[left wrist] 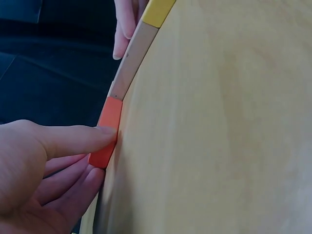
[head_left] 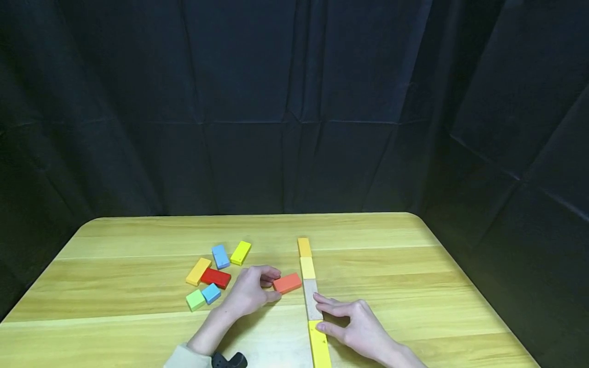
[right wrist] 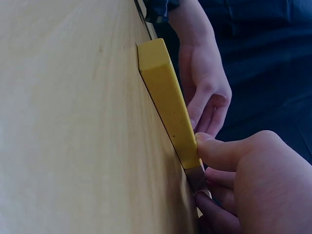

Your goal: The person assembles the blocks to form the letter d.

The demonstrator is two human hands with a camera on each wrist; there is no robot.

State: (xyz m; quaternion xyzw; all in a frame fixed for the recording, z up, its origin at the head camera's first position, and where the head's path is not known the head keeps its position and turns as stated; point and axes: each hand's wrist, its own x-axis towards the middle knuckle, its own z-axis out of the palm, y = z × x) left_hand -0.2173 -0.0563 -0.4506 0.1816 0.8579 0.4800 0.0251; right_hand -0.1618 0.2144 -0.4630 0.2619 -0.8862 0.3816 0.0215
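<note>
A straight row of blocks runs toward me: an orange block [head_left: 304,247] at the far end, a pale yellow block [head_left: 307,268], a greyish block [head_left: 312,299] and a bright yellow block [head_left: 319,345] nearest. Left of the row, my left hand [head_left: 250,291] pinches the left end of a coral-red block [head_left: 288,283] between thumb and fingers. That block lies on the table, its right end close to the row. On the row's right side, my right hand [head_left: 352,324] rests its fingertips against the greyish block and its thumb against the bright yellow block [right wrist: 168,97].
Left of my left hand lie loose blocks: an orange block [head_left: 199,271], a red block [head_left: 216,277], two blue blocks, one [head_left: 221,256] farther back, a yellow block [head_left: 241,253] and a green block [head_left: 195,300]. A dark curtain [head_left: 294,102] hangs behind the wooden table [head_left: 414,266].
</note>
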